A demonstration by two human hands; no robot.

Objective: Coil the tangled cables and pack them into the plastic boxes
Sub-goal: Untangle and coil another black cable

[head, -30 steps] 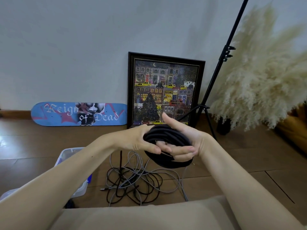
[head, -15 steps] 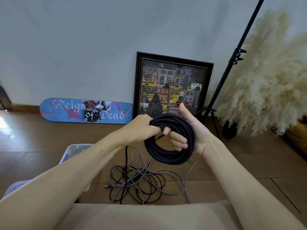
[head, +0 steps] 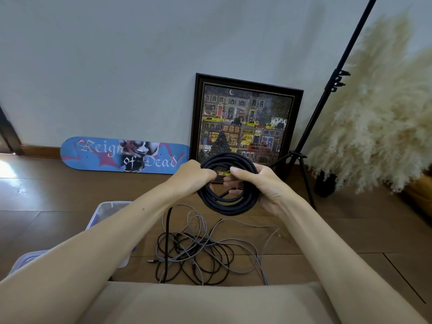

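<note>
Pad: a beige pad (head: 210, 305) fills the bottom edge of the frame, nearest the camera.
Arms: the bare left forearm (head: 105, 249) and right forearm (head: 327, 242) rise from the lower corners and meet at mid-frame.
Tangle: just beyond the pad, at lower centre, a tangle (head: 201, 256) of thin black and grey cables lies loose on the wooden floor (head: 58, 206).
Box: a clear plastic box (head: 109, 209) stands left of the tangle, partly hidden by the left forearm; what it holds cannot be told.
Second box: another clear box (head: 25, 259) shows at the lower left edge, under the same forearm.
Coil: a thick black cable wound into a round coil (head: 229, 204) is held in the air at mid-frame, above the tangle and outside both boxes.
Left hand: the left hand (head: 194, 175) clenches the coil's upper left side, fingers curled round the strands.
Right hand: the right hand (head: 259, 183) grasps the coil's right side, thumb over the top, fingers curled into the ring's opening.
Skateboard: a blue skateboard (head: 98, 155) lettered "Reign of Dead" lies on its edge against the wall (head: 117, 66), at mid left.
Picture: a dark-framed picture (head: 245, 122) of a night street leans on the wall behind the coil.
Stand: a black stand (head: 327, 94) slants to the upper right; its legs sit just right of the picture.
Grass: pale feathery grass (head: 378, 118) fills the right side, above a dark pot (head: 325, 185).
</note>
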